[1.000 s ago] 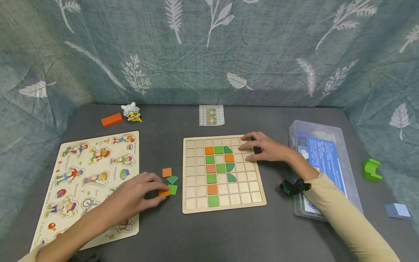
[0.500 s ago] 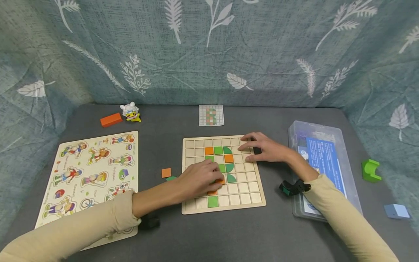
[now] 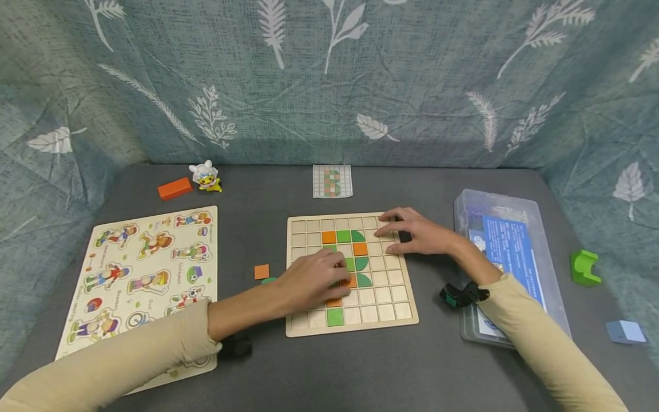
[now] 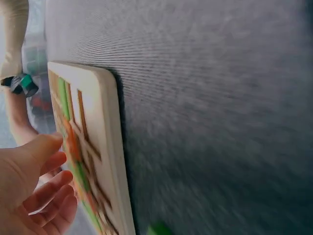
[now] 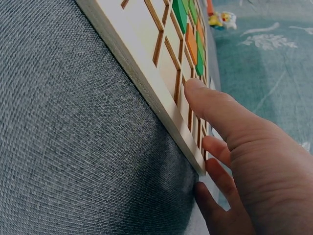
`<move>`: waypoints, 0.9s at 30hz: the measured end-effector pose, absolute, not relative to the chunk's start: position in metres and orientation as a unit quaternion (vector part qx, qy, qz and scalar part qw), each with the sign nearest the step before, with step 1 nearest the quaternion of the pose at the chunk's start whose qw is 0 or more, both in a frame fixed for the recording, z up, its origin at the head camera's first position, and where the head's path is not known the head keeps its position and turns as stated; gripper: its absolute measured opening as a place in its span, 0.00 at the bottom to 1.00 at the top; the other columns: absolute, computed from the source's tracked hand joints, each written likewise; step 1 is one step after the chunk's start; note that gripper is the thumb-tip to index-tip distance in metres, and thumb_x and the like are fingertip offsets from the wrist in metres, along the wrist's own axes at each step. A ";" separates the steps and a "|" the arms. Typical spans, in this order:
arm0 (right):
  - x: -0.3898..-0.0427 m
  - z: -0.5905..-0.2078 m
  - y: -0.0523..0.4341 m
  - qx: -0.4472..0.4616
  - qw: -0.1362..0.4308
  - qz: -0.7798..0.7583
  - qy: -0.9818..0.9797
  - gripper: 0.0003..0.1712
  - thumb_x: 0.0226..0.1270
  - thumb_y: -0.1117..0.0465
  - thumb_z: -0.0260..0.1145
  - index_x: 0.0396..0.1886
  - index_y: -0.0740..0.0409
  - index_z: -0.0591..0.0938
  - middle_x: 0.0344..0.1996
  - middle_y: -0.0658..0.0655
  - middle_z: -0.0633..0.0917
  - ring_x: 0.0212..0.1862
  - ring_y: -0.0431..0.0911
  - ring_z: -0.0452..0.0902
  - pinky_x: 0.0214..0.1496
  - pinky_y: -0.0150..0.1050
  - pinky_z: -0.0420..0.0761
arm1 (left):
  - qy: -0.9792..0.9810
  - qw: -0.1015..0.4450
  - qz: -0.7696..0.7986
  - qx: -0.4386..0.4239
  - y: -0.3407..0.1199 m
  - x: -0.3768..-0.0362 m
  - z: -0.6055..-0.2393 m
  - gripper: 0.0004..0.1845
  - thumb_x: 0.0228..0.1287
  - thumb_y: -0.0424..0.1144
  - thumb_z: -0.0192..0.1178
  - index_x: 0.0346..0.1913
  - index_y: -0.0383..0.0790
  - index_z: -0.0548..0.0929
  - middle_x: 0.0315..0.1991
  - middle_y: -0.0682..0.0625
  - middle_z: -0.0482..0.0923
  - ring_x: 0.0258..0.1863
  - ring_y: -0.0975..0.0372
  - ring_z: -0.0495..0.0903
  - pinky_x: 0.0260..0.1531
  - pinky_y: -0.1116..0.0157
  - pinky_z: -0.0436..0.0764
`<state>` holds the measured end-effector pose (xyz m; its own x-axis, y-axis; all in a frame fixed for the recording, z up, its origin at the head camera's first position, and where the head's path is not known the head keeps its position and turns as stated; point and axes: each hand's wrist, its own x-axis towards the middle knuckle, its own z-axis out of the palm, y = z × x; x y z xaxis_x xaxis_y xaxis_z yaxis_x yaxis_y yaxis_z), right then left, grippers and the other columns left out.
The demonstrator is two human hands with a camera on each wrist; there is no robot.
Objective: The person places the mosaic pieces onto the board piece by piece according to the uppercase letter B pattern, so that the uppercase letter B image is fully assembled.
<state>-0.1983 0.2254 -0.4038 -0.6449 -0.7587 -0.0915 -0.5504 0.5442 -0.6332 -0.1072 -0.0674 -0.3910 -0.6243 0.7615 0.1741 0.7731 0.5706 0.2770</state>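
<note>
Orange tile (image 3: pixel 351 281): square, in the wooden grid board (image 3: pixel 399 312), middle rows, mostly hidden under fingertips; touching a green quarter-round at its 3 o'clock.

Left hand (image 3: pixel 314 278): palm down over the board's centre, forearm entering from 8 o'clock, fingers curled and pinching the orange tile.

Right hand (image 3: pixel 417 232): flat on the board's corner at 1 o'clock, fingers straight and relaxed, pressing the frame, grasping nothing.

Board: on the grey table (image 3: pixel 329 372), partly filled with orange and green pieces.

Loose orange square (image 3: pixel 261 272): at the board's 9 o'clock.

Picture puzzle (image 3: pixel 139 269): further out at 9 o'clock.

Pattern card (image 3: pixel 332 181): at 12 o'clock.

Clear box (image 3: pixel 507 252): at 3 o'clock.
</note>
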 end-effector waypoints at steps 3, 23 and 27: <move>-0.198 -0.404 0.224 -0.379 0.184 -0.290 0.859 0.23 0.64 0.56 0.68 0.59 0.51 0.80 0.68 0.63 0.67 0.70 0.61 0.56 0.65 0.63 0.63 | -0.894 0.001 -0.198 -0.401 -0.094 -0.109 -0.384 0.09 0.62 0.47 0.65 0.41 0.49 0.87 0.41 0.55 0.80 0.42 0.63 0.77 0.32 0.67 0.79; -0.198 -0.404 0.227 -0.385 0.175 -0.285 0.860 0.23 0.64 0.56 0.68 0.59 0.50 0.80 0.68 0.63 0.67 0.69 0.61 0.57 0.64 0.64 0.63 | -0.873 -0.185 -0.299 -0.339 -0.227 -0.138 -0.403 0.24 0.60 0.50 0.67 0.60 0.55 0.79 0.52 0.57 0.73 0.47 0.66 0.69 0.42 0.67 0.70; -0.198 -0.404 0.226 -0.385 0.173 -0.283 0.861 0.23 0.63 0.57 0.69 0.59 0.51 0.80 0.67 0.64 0.68 0.69 0.61 0.57 0.64 0.64 0.63 | -0.878 -0.178 -0.281 -0.345 -0.224 -0.139 -0.403 0.25 0.59 0.50 0.68 0.60 0.56 0.79 0.51 0.57 0.72 0.47 0.66 0.69 0.45 0.65 0.69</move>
